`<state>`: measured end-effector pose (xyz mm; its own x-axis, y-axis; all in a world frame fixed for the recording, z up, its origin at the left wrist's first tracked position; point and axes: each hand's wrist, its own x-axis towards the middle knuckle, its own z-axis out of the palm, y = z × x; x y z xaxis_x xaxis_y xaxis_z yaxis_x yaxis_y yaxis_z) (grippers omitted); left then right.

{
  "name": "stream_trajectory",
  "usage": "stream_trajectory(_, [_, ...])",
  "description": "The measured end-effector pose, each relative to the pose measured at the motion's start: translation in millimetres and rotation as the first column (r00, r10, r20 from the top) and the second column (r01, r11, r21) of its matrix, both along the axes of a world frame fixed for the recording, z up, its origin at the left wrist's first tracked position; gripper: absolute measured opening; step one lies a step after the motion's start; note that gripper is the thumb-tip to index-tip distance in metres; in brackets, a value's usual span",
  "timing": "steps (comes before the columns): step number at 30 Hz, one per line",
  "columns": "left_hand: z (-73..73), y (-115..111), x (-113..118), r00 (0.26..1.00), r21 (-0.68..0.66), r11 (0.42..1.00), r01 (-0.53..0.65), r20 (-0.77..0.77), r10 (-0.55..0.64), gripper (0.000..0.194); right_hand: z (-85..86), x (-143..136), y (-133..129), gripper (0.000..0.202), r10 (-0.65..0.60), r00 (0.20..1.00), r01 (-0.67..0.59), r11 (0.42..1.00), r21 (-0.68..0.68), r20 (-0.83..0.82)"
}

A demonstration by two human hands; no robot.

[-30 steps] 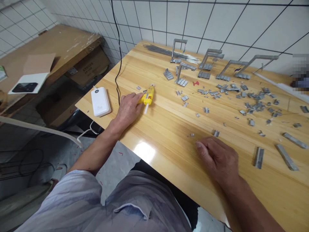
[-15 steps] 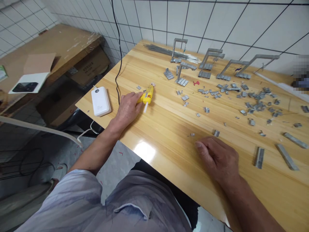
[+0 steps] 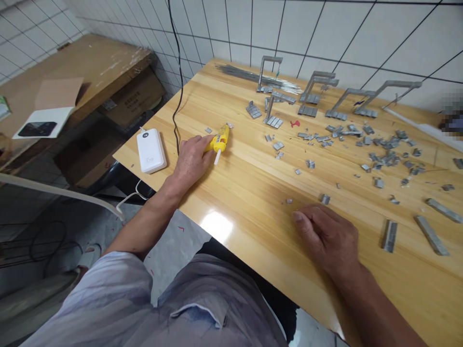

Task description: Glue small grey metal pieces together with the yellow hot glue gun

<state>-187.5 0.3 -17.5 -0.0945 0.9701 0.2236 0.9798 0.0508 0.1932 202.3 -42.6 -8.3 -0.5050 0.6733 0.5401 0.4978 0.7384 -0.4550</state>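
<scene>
My left hand is closed round the handle of a yellow glue gun, which lies on the wooden table. A white glue stick pokes out of the gun's rear end, and its nozzle points away from me. My right hand rests on the table in a loose fist, and nothing shows between its fingers. Just beyond its knuckles lie a small grey metal piece and a tiny scrap. A short grey bar lies to the right of that hand.
Several bent grey metal frames stand along the tiled wall, near a bundle of thin rods. Small metal pieces are scattered at the right. A white power bank and a black cable are at the left.
The glue gun has tilted slightly in my left hand, and its glue stick end has shifted a little left and away from me. My right hand stays in place.
</scene>
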Motion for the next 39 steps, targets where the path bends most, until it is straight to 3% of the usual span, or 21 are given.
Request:
stream_trajectory(3, [2.6,2,3,1.0,0.029,1.0,0.008,-0.01,-0.007,0.049,0.1,0,0,0.028,0.001,1.0,-0.001,1.0,-0.01,-0.001])
stream_trajectory(9, [5.2,5,8,0.999,-0.033,0.999,0.034,-0.02,-0.034,0.05,1.4,-2,1,0.031,0.003,1.0,-0.003,1.0,0.016,0.009])
stream_trajectory(15, [4.1,-3,8,0.998,-0.038,0.998,0.052,-0.017,-0.053,0.051,2.8,-2,0,0.032,0.001,1.0,-0.001,1.0,-0.008,0.009])
stream_trajectory(24, [1.4,2,1,0.998,-0.041,0.997,0.059,0.004,-0.058,0.05,0.9,-2,-1,0.034,-0.01,1.0,0.01,1.0,-0.005,0.013])
stream_trajectory(30, [2.6,1,-6,0.995,0.059,0.996,0.061,0.073,-0.065,0.044,3.3,-7,-4,0.037,0.015,1.0,-0.015,1.0,-0.009,0.005])
stream_trajectory(34, [4.5,2,-5,0.998,-0.015,0.998,0.053,0.041,-0.052,0.041,7.8,-11,-8,0.035,0.041,0.999,-0.041,0.999,0.006,0.0])
stream_trajectory(39, [8.6,-6,1,0.996,0.051,0.998,0.022,0.088,-0.027,0.042,11.9,-7,-8,0.027,-0.051,0.993,0.057,0.997,0.055,-0.111])
